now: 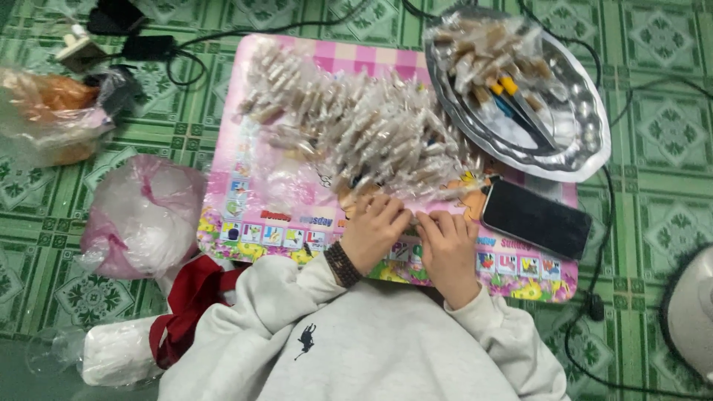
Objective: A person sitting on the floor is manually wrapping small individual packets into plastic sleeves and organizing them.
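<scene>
Pinching a small clear wrapped piece (413, 217) between fingertips of left hand (375, 230) and right hand (448, 241), both curled onto it, just below the pile of wrapped pieces (356, 130) on the pink mat (252, 200).

One head-worn view looks steeply down from close above the pink mat (252, 215) on the green tiled floor (653, 171); the wearer's grey sleeves fill the near edge; far edge cuts cables.

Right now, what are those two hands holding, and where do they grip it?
Both hands, left and right, pinch one small clear-wrapped packet between fingertips, one at each end.
</scene>
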